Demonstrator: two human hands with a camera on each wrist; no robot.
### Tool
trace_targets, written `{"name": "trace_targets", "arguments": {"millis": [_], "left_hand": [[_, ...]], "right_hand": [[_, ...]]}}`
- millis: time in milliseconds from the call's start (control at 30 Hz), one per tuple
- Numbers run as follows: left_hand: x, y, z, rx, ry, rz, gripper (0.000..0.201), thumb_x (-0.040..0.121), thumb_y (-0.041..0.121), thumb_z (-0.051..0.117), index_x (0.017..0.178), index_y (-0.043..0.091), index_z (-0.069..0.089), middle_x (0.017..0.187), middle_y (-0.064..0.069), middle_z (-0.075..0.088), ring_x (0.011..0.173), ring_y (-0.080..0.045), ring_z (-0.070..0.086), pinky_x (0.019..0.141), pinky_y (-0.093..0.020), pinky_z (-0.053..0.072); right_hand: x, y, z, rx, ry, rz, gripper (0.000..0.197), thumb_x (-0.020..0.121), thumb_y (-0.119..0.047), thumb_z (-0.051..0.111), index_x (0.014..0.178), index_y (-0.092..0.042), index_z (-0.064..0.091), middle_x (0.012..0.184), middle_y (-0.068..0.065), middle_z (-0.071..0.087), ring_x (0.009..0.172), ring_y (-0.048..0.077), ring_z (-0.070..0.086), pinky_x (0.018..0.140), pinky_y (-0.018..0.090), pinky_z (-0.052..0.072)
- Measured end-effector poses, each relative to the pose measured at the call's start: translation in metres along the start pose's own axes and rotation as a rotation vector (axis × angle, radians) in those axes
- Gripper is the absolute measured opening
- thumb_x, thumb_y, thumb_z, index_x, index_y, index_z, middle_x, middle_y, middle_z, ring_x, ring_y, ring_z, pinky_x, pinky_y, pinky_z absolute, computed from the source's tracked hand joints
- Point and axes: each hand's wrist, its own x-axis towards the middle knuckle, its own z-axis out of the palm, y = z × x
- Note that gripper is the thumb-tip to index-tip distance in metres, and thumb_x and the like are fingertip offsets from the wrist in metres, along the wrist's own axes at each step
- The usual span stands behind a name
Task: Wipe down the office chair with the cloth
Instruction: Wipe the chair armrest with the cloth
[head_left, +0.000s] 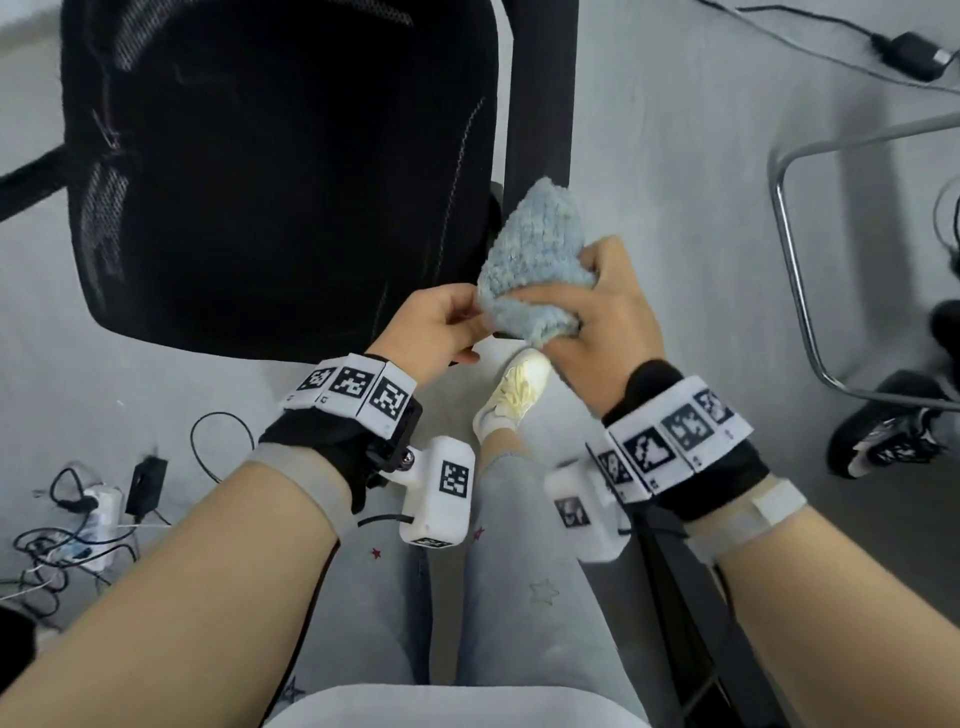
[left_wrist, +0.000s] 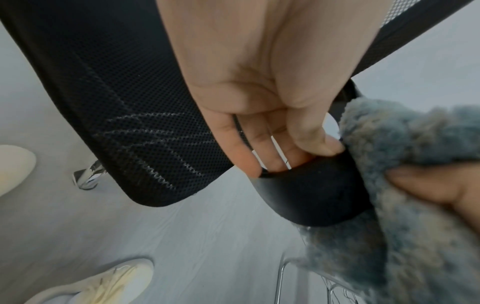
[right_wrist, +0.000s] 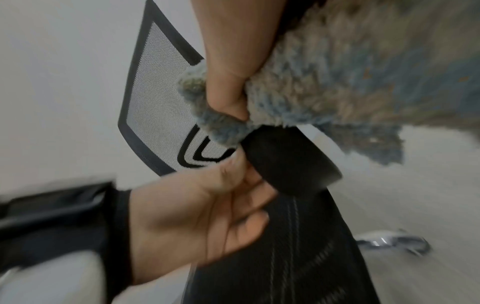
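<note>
The black mesh office chair seat (head_left: 270, 182) fills the upper left of the head view. Its black armrest (left_wrist: 311, 189) sticks out past the seat's right side. A fluffy blue cloth (head_left: 530, 260) is draped over that armrest. My right hand (head_left: 571, 306) grips the cloth around the armrest, its thumb (right_wrist: 228, 67) pressed into the pile. My left hand (head_left: 467, 332) sits just left of the cloth, its fingers (left_wrist: 259, 133) curled round the bare end of the armrest. The mesh backrest (right_wrist: 158, 102) shows in the right wrist view.
Cables and a power strip (head_left: 98, 514) lie on the grey floor at left. A power adapter (head_left: 914, 54) lies at top right. A chrome chair frame (head_left: 789, 234) and someone's black shoes (head_left: 883, 431) are on the right. My pale shoe (head_left: 514, 395) is below the hands.
</note>
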Motion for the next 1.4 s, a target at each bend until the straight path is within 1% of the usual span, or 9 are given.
{"name": "trace_targets", "arguments": {"millis": [100, 233, 367, 467, 667, 833, 1000, 1167, 1400], "left_hand": [[0.000, 0.000, 0.001, -0.119, -0.007, -0.015, 0.019, 0.092, 0.005, 0.047, 0.085, 0.019, 0.058, 0.095, -0.008, 0.054, 0.091, -0.015, 0.052, 0.075, -0.019, 0.055], [0.000, 0.000, 0.004, -0.297, -0.058, -0.019, 0.033, 0.091, -0.008, 0.039, 0.107, 0.013, 0.059, 0.101, 0.001, 0.063, 0.101, -0.007, 0.057, 0.090, -0.016, 0.048], [0.002, 0.004, 0.012, -0.367, -0.037, -0.022, 0.047, 0.088, -0.017, 0.034, 0.126, 0.009, 0.045, 0.097, 0.000, 0.063, 0.092, -0.005, 0.061, 0.087, -0.017, 0.048], [-0.001, 0.005, 0.014, -0.368, -0.049, -0.029, 0.051, 0.085, -0.020, 0.034, 0.126, 0.008, 0.044, 0.095, 0.002, 0.063, 0.089, -0.003, 0.062, 0.088, -0.019, 0.048], [0.006, 0.007, 0.017, -0.446, 0.015, -0.060, 0.066, 0.076, -0.032, 0.029, 0.134, -0.003, 0.041, 0.139, -0.011, 0.046, 0.130, -0.018, 0.043, 0.095, -0.016, 0.041], [0.009, 0.012, 0.018, -0.407, 0.003, -0.046, 0.063, 0.074, -0.032, 0.029, 0.128, -0.003, 0.046, 0.104, -0.002, 0.061, 0.099, -0.008, 0.057, 0.089, -0.017, 0.045], [0.006, 0.010, 0.016, -0.418, -0.022, -0.050, 0.065, 0.076, -0.028, 0.026, 0.133, 0.000, 0.042, 0.130, -0.010, 0.054, 0.116, -0.017, 0.054, 0.096, -0.026, 0.044], [0.008, 0.008, 0.021, -0.479, 0.065, -0.067, 0.075, 0.064, -0.030, 0.017, 0.125, -0.001, 0.049, 0.102, -0.001, 0.062, 0.098, -0.007, 0.058, 0.079, -0.012, 0.046], [0.003, 0.007, 0.024, -0.451, 0.083, -0.042, 0.080, 0.061, -0.031, 0.018, 0.128, 0.001, 0.049, 0.112, -0.004, 0.061, 0.109, -0.012, 0.057, 0.085, -0.014, 0.047]], "right_hand": [[0.033, -0.005, -0.011, -0.044, 0.072, -0.013, 0.032, 0.078, -0.014, 0.066, 0.110, -0.020, 0.067, 0.103, 0.001, 0.029, 0.098, 0.014, 0.035, 0.082, 0.024, 0.039], [0.052, -0.008, -0.014, 0.041, 0.143, 0.001, 0.036, 0.079, -0.018, 0.058, 0.114, -0.020, 0.065, 0.103, 0.001, 0.028, 0.100, 0.011, 0.034, 0.086, 0.012, 0.031], [0.005, 0.008, 0.003, 0.100, 0.046, 0.013, 0.032, 0.077, -0.018, 0.067, 0.109, -0.024, 0.068, 0.103, -0.005, 0.030, 0.107, 0.012, 0.030, 0.096, 0.028, 0.040], [-0.003, 0.018, 0.005, 0.091, 0.042, -0.005, 0.031, 0.074, -0.014, 0.070, 0.103, -0.022, 0.070, 0.102, 0.003, 0.031, 0.104, 0.016, 0.034, 0.088, 0.031, 0.042], [0.042, 0.007, -0.011, 0.106, 0.175, -0.083, 0.034, 0.077, -0.012, 0.060, 0.111, -0.014, 0.067, 0.092, -0.014, 0.025, 0.091, -0.006, 0.031, 0.084, -0.008, 0.025], [0.023, 0.024, 0.004, 0.170, 0.157, -0.087, 0.033, 0.073, -0.006, 0.067, 0.105, -0.014, 0.069, 0.096, -0.014, 0.027, 0.098, -0.006, 0.028, 0.089, -0.008, 0.025], [-0.009, 0.039, 0.018, 0.186, 0.101, 0.002, 0.025, 0.072, -0.002, 0.070, 0.095, -0.012, 0.073, 0.096, -0.020, 0.027, 0.101, -0.014, 0.033, 0.088, -0.005, 0.029], [0.028, 0.015, -0.014, 0.161, 0.275, -0.067, 0.038, 0.074, 0.003, 0.059, 0.107, -0.013, 0.068, 0.091, -0.017, 0.025, 0.092, -0.008, 0.030, 0.083, -0.008, 0.027], [0.008, 0.022, 0.012, 0.294, 0.158, 0.091, 0.049, 0.074, 0.008, 0.063, 0.110, -0.025, 0.062, 0.087, -0.017, 0.027, 0.087, -0.013, 0.033, 0.077, -0.008, 0.032]]}}
